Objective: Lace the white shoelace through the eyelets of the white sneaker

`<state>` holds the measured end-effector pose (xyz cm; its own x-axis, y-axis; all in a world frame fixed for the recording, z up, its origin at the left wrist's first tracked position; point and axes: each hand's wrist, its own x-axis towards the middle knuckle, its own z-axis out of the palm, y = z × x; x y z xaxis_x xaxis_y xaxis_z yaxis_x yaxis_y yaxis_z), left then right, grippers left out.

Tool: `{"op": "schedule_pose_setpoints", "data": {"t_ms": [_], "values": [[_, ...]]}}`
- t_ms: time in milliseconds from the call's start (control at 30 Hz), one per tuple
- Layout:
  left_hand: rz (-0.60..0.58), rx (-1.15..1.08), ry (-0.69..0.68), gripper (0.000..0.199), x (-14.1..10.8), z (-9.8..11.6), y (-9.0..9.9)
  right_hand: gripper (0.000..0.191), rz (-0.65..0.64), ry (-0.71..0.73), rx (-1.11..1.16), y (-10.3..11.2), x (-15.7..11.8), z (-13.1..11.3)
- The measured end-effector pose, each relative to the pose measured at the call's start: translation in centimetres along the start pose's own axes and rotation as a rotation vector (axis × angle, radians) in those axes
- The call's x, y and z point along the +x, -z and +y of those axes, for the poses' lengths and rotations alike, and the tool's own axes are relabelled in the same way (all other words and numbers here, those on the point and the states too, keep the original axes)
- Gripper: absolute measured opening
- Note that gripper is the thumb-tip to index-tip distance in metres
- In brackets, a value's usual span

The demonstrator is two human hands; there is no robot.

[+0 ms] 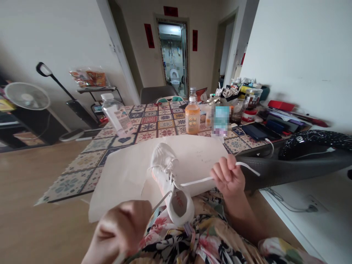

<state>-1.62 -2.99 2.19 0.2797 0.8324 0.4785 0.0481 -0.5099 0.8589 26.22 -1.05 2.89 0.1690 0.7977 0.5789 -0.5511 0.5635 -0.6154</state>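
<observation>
A white sneaker (162, 157) rests with its toe pointing away from me on a large sheet of white paper (121, 176), its heel over the front edge by my lap. Laces run through its upper eyelets. My right hand (228, 176) is closed round one white shoelace (196, 181), which stretches taut from the shoe; its loose tip sticks out beyond the fist. On the other side, my left hand (123, 225) is closed on the other lace end, drawn toward the lower left. That hand is somewhat blurred. The shoe's opening faces up, with reddish print on the insole.
Behind the paper, the patterned tablecloth (148, 126) carries a clear bottle (117, 115) and an orange drink bottle (192, 116). Jars, a tablet (257, 131) and papers crowd the right side. A dark chair (264, 170) with a black helmet-like object (316, 145) stands at right.
</observation>
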Motion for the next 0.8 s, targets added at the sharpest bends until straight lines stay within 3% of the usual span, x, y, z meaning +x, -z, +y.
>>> {"op": "schedule_pose_setpoints", "data": {"t_ms": [100,200,267,333,600,800], "values": [[-0.169,-0.077,-0.026,0.021,1.1,0.7,-1.8,0.039,-0.142,-0.087,-0.205,-1.2,-0.8,0.8],[-0.137,-0.075,0.026,0.031,1.7,0.3,-2.9,0.026,-0.475,-0.020,-0.612,-2.3,-1.8,1.4],[-0.123,-0.026,0.012,0.022,1.8,-0.3,-3.1,0.023,-0.709,0.095,-0.819,-2.8,-2.2,1.6],[-0.114,0.029,-0.039,0.017,1.9,-0.6,-3.1,0.022,-0.820,0.185,-0.916,-3.0,-2.2,1.6],[-0.122,0.036,-0.133,0.016,2.2,-0.2,-3.8,0.023,-0.761,0.298,-0.881,-3.1,-2.1,1.4],[-0.170,0.032,-0.109,0.013,1.7,0.2,-4.0,0.018,-0.457,0.194,-0.770,-3.2,-2.6,1.0]]}}
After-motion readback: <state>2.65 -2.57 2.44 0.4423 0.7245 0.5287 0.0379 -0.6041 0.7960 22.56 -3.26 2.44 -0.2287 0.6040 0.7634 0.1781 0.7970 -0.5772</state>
